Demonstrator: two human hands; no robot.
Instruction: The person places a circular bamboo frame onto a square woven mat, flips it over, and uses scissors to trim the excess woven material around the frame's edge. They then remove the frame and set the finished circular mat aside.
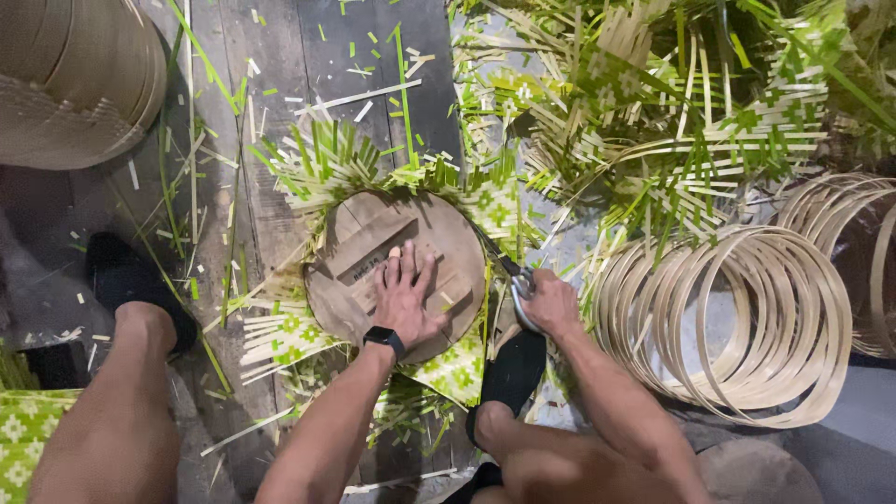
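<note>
My left hand (404,297) lies flat, fingers spread, on a round wooden disc (448,233) that presses down a woven green-and-pale bamboo mat (467,373). A black watch sits on that wrist. My right hand (553,303) grips metal shears (519,291) at the disc's right edge, against the mat's rim. Loose strip ends of the mat (322,163) fan out around the disc. Both my knees and a black sandal (509,378) show at the bottom.
A row of bamboo hoops (747,322) stands at the right. A heap of woven mats and strips (672,103) fills the top right. A woven basket (75,79) sits top left. Cut green scraps litter the dark wooden floor (308,56). Another black sandal (126,280) lies at the left.
</note>
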